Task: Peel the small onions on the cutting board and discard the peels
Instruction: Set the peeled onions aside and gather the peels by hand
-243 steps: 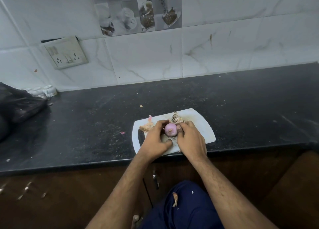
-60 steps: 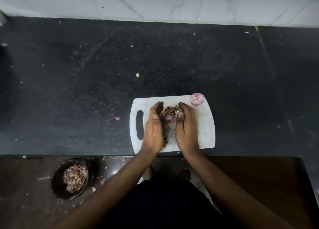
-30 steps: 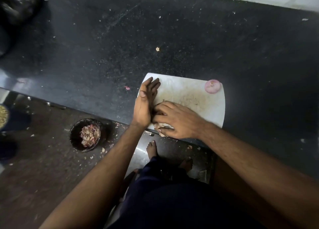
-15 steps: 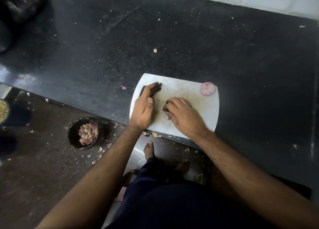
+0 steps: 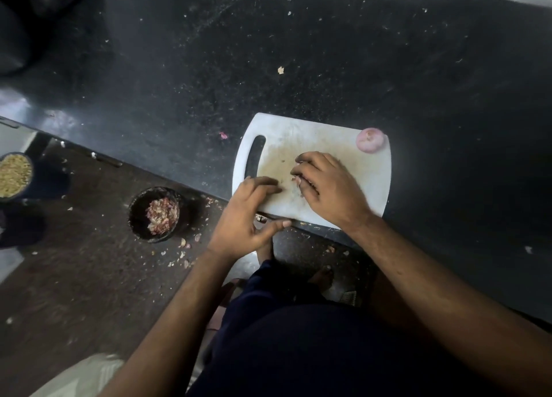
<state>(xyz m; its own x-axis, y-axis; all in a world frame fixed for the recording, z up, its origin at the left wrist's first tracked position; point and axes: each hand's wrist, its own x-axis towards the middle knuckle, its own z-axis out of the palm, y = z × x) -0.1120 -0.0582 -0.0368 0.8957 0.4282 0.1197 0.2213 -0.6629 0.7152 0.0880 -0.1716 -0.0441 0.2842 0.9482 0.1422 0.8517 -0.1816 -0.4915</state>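
A white cutting board (image 5: 352, 157) lies at the front edge of the black counter (image 5: 268, 53). One peeled pink onion (image 5: 369, 139) rests at the board's far right corner. My right hand (image 5: 325, 184) lies on the board's middle with its fingers curled over bits of onion peel. My left hand (image 5: 248, 214) sits at the board's near left corner, fingers on top and thumb under the counter edge, cupped. Whether any peel lies in its palm is hidden.
On the floor to the left stands a black bin (image 5: 155, 214) holding onion peels, with scraps scattered around it. A container of yellowish grain (image 5: 13, 175) stands further left. A dark bag (image 5: 30, 14) lies on the counter's far left. My bare feet show below the counter.
My left hand has slid from the board's left side down to its near edge. My right hand has raked the peels toward that edge. The peeled onion has stayed at the far corner.
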